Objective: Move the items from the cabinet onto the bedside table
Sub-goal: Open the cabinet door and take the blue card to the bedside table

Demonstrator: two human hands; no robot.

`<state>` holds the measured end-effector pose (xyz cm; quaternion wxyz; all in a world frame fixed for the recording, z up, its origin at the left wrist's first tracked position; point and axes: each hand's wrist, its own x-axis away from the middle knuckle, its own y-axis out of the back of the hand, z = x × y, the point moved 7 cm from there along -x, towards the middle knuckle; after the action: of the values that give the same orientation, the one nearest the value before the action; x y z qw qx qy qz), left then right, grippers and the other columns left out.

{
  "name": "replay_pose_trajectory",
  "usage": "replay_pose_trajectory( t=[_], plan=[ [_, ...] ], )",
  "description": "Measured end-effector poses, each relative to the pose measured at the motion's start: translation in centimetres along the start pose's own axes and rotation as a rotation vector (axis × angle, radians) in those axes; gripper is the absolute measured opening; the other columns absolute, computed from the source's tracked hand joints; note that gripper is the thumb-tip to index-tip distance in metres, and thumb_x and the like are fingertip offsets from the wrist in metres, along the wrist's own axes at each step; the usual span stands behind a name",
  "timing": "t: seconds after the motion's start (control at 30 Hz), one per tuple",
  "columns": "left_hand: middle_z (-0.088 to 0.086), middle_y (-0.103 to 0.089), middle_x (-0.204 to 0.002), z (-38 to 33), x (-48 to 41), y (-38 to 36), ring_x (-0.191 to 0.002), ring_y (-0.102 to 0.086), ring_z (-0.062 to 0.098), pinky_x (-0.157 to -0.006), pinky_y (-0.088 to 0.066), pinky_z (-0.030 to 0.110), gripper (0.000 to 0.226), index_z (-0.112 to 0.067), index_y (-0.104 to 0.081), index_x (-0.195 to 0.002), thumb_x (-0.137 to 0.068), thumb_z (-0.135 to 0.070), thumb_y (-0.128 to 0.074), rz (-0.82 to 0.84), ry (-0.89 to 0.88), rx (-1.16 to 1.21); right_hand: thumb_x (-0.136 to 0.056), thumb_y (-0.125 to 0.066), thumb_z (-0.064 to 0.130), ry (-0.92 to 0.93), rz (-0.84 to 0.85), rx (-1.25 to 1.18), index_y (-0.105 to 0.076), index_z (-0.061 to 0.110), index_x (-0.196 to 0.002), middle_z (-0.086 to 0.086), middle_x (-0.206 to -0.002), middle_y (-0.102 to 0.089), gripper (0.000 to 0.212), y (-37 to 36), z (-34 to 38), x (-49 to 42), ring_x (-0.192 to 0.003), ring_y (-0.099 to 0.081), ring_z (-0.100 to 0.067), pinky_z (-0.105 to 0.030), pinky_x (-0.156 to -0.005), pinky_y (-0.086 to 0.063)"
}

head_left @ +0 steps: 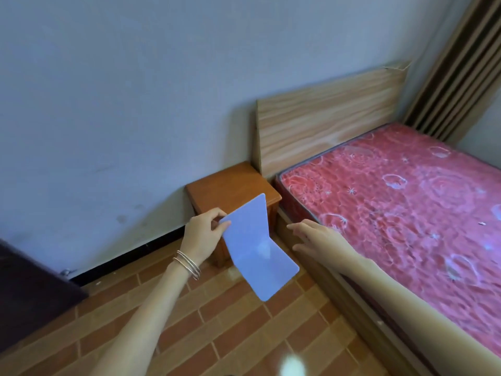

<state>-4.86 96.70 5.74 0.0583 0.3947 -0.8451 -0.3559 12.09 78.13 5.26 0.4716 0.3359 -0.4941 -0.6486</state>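
Observation:
A light blue bent sheet (pixel 257 248), folded into an L shape like a bookend, hangs in the air in front of the small orange-brown wooden bedside table (pixel 227 183). My left hand (pixel 203 232) pinches the sheet's upper left corner between thumb and fingers. My right hand (pixel 314 237) is held out to the right of the sheet with straight, spread fingers, holding nothing and not touching it. The bedside table's top is bare and stands against the wall beside the bed.
A bed with a red patterned mattress (pixel 401 207) and a light wooden headboard (pixel 325 118) fills the right side. A dark cabinet corner (pixel 29 291) shows at the lower left. The floor is orange-brown tile (pixel 217 335). Striped curtains (pixel 461 63) hang at the top right.

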Motion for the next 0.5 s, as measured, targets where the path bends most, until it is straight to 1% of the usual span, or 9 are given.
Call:
replay_pose_trajectory(
  t=[0.07, 0.13, 0.27, 0.33, 0.37, 0.43, 0.47, 0.5],
  plan=[
    [-0.004, -0.058, -0.054, 1.5, -1.8, 0.1, -0.06, -0.063, 0.019, -0.064, -0.053, 0.042, 0.007, -0.02, -0.063, -0.078, -0.084, -0.018, -0.066, -0.026, 0.043, 0.019, -0.09, -0.055, 0.033, 0.061, 0.04, 0.051, -0.046, 0.026, -0.131, 0.01, -0.123, -0.051, 0.043, -0.8, 0.2, -2.6, -0.111, -0.052, -0.011, -0.028, -0.084, -0.045],
    [-0.001, -0.059, -0.055, 3.0, -3.8, 0.2, -0.06, -0.063, 0.02, -0.064, -0.053, 0.043, 0.007, -0.021, -0.063, -0.078, -0.084, -0.018, -0.065, -0.034, 0.066, 0.011, -0.091, -0.054, 0.033, 0.126, 0.054, 0.095, -0.048, 0.024, -0.131, 0.007, -0.123, -0.052, 0.041, -1.6, 0.5, -5.4, -0.112, -0.05, -0.014, -0.029, -0.088, -0.042],
    [-0.001, -0.06, -0.056, 6.5, -8.2, 0.6, -0.061, -0.062, 0.021, -0.065, -0.054, 0.04, 0.008, -0.022, -0.063, -0.076, -0.083, -0.02, -0.065, -0.023, 0.093, 0.01, -0.09, -0.055, 0.032, 0.211, 0.025, 0.16, -0.047, 0.024, -0.131, 0.006, -0.122, -0.051, 0.043, -3.1, 0.9, -11.2, -0.114, -0.048, -0.015, -0.031, -0.094, -0.037],
    [-0.003, -0.06, -0.056, 8.2, -10.7, 1.0, -0.06, -0.063, 0.019, -0.062, -0.053, 0.035, 0.008, -0.021, -0.063, -0.076, -0.084, -0.02, -0.065, -0.018, 0.091, -0.024, -0.088, -0.059, 0.031, 0.236, 0.039, 0.2, -0.048, 0.022, -0.13, 0.004, -0.123, -0.052, 0.045, -4.2, 1.4, -14.2, -0.115, -0.049, -0.015, -0.032, -0.098, -0.037],
    [-0.004, -0.059, -0.056, 8.9, -11.9, 1.2, -0.06, -0.062, 0.018, -0.06, -0.05, 0.032, 0.008, -0.021, -0.063, -0.076, -0.084, -0.02, -0.064, -0.017, 0.088, -0.045, -0.084, -0.065, 0.03, 0.246, 0.04, 0.223, -0.05, 0.021, -0.128, 0.003, -0.121, -0.054, 0.047, -4.5, 1.6, -15.7, -0.112, -0.052, -0.016, -0.033, -0.098, -0.04],
    [-0.007, -0.057, -0.056, 10.1, -14.6, 1.6, -0.059, -0.059, 0.015, -0.055, -0.042, 0.027, 0.007, -0.019, -0.062, -0.077, -0.084, -0.018, -0.064, -0.008, 0.071, -0.086, -0.068, -0.079, 0.027, 0.268, 0.009, 0.235, -0.059, 0.019, -0.117, 0.002, -0.11, -0.06, 0.054, -4.9, 2.0, -18.7, -0.099, -0.061, -0.017, -0.033, -0.089, -0.049],
    [-0.009, -0.058, -0.059, 10.7, -15.9, 1.6, -0.06, -0.058, 0.013, -0.055, -0.041, 0.026, 0.007, -0.018, -0.062, -0.077, -0.084, -0.018, -0.064, 0.002, 0.058, -0.097, -0.06, -0.083, 0.026, 0.268, 0.003, 0.227, -0.062, 0.019, -0.113, 0.002, -0.106, -0.062, 0.057, -5.1, 2.0, -20.2, -0.092, -0.064, -0.017, -0.032, -0.084, -0.052],
    [-0.009, -0.06, -0.063, 11.5, -17.2, 1.5, -0.062, -0.059, 0.011, -0.056, -0.043, 0.026, 0.007, -0.018, -0.062, -0.078, -0.084, -0.018, -0.063, 0.019, 0.047, -0.098, -0.056, -0.084, 0.027, 0.266, -0.001, 0.231, -0.063, 0.019, -0.111, 0.003, -0.104, -0.063, 0.059, -5.5, 2.0, -21.6, -0.089, -0.064, -0.016, -0.031, -0.083, -0.052]
  ],
)
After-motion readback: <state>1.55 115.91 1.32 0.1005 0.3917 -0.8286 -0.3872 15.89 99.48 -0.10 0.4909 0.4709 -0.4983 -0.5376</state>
